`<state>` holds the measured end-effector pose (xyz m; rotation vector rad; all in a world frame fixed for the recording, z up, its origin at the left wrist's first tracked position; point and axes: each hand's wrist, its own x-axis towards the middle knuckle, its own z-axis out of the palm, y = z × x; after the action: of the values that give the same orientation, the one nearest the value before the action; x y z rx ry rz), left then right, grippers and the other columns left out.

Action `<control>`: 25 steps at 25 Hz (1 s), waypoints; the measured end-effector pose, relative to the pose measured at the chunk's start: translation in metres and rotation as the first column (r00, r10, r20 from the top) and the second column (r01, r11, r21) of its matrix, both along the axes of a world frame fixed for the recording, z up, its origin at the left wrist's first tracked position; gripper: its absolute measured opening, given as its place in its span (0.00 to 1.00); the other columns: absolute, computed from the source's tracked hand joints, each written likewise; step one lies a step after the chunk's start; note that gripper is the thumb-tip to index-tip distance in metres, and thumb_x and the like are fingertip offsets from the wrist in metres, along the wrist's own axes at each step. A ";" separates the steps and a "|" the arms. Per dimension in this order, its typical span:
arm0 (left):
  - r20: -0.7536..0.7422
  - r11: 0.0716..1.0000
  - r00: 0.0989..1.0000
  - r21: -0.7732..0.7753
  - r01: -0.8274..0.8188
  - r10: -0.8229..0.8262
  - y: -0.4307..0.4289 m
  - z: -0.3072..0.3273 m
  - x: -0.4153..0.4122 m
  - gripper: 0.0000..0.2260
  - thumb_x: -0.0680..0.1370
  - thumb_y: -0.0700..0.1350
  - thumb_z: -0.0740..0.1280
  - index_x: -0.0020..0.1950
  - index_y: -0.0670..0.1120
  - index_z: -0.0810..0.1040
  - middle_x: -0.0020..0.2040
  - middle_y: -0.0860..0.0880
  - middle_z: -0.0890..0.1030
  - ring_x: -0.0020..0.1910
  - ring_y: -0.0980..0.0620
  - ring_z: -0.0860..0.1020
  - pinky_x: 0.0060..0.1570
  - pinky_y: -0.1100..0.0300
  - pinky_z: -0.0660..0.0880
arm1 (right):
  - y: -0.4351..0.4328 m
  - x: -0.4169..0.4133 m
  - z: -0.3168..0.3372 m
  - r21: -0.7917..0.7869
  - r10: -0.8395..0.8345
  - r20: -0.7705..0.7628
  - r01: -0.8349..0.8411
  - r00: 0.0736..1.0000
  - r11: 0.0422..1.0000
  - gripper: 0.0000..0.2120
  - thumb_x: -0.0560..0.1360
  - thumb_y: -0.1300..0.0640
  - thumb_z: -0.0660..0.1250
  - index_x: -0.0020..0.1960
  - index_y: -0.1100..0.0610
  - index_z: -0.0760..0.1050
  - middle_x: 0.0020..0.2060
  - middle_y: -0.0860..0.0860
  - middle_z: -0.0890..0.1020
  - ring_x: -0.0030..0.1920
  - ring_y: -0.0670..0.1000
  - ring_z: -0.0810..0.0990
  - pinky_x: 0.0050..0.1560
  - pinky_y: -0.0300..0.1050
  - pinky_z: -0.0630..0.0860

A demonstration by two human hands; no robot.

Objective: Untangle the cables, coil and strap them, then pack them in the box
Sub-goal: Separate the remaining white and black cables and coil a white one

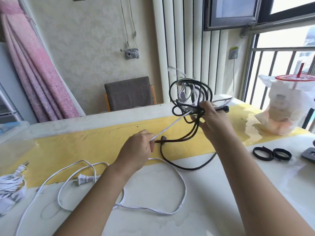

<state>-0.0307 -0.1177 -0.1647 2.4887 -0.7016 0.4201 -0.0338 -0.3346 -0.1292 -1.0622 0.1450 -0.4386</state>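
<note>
Mostly the job is not done: the right hand [213,116] grips a cable tangle [187,108] above the desk [204,193], the left hand [138,145] pinches its white cable [170,125], and two straps [272,155] lie unused.

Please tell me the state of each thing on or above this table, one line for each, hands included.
Cable tangle: knotted, gripped above the table by the right hand.
White cable: pinched by the left hand, taut up to the tangle, rest loose on the table.
White plug: unplugged, lying on the table.
Black straps: two closed loops, lying unused.
White bundle: bunched, at the left edge.
Cup: lidded, straw in, inside a plastic bag.
</note>
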 end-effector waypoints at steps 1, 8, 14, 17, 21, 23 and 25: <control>0.014 0.997 0.997 0.032 -0.071 0.070 0.003 0.000 0.003 0.16 0.75 0.35 0.54 0.30 0.50 0.65 0.36 0.51 0.71 0.29 0.52 0.66 0.30 0.57 0.63 | -0.001 0.004 -0.001 0.171 0.066 0.012 -0.067 0.998 0.983 0.05 0.76 0.65 0.60 0.41 0.63 0.70 0.36 0.58 0.74 0.38 0.53 0.76 0.46 0.50 0.79; -0.295 0.998 0.954 -0.014 -0.064 0.057 0.013 0.003 0.009 0.08 0.75 0.38 0.60 0.46 0.48 0.76 0.37 0.58 0.76 0.30 0.61 0.70 0.29 0.68 0.64 | -0.001 0.016 -0.033 0.513 0.411 -0.178 -0.272 0.894 0.814 0.13 0.66 0.76 0.50 0.42 0.71 0.72 0.45 0.64 0.77 0.31 0.59 0.83 0.40 0.37 0.80; -0.694 0.823 0.496 -0.563 0.076 -0.521 0.011 0.026 0.001 0.21 0.71 0.49 0.59 0.60 0.42 0.75 0.51 0.45 0.82 0.43 0.49 0.81 0.46 0.60 0.78 | 0.039 0.015 -0.035 0.182 0.397 -0.125 -0.372 0.909 0.910 0.21 0.69 0.79 0.42 0.42 0.69 0.73 0.36 0.60 0.79 0.29 0.50 0.80 0.34 0.37 0.76; -0.682 0.697 0.585 -0.670 -0.257 -0.439 -0.006 0.027 -0.006 0.21 0.76 0.59 0.65 0.52 0.41 0.76 0.39 0.42 0.82 0.35 0.45 0.81 0.37 0.58 0.80 | 0.062 0.011 -0.039 0.086 0.499 -0.039 -0.494 0.866 0.865 0.24 0.66 0.80 0.45 0.53 0.69 0.72 0.37 0.59 0.79 0.34 0.52 0.78 0.32 0.40 0.73; -0.614 0.446 0.717 -0.771 -0.455 -0.330 -0.015 0.022 -0.003 0.14 0.80 0.48 0.63 0.38 0.41 0.75 0.26 0.47 0.76 0.24 0.52 0.78 0.24 0.63 0.76 | 0.072 0.005 -0.034 0.026 0.600 0.007 -0.600 0.800 0.799 0.26 0.71 0.79 0.45 0.61 0.63 0.71 0.35 0.56 0.79 0.31 0.49 0.77 0.34 0.37 0.75; -0.579 0.323 0.739 -0.812 -0.486 -0.344 -0.015 0.019 0.001 0.12 0.80 0.44 0.64 0.37 0.43 0.75 0.26 0.50 0.71 0.22 0.56 0.72 0.23 0.65 0.72 | 0.073 0.002 -0.030 -0.017 0.635 0.031 -0.635 0.772 0.772 0.24 0.73 0.79 0.48 0.62 0.63 0.71 0.41 0.56 0.81 0.38 0.50 0.81 0.40 0.39 0.78; -0.569 0.218 0.759 -0.823 -0.525 -0.318 -0.014 0.017 0.005 0.10 0.78 0.41 0.66 0.36 0.44 0.74 0.25 0.52 0.68 0.21 0.58 0.66 0.24 0.66 0.66 | 0.074 -0.004 -0.027 -0.201 0.553 -0.056 -0.552 0.831 0.809 0.17 0.75 0.76 0.55 0.59 0.64 0.74 0.44 0.58 0.82 0.41 0.51 0.82 0.44 0.42 0.80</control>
<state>-0.0259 -0.1322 -0.1482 1.1815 0.1481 -0.0484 -0.0375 -0.2602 -0.1559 -1.2514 -0.2240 0.0802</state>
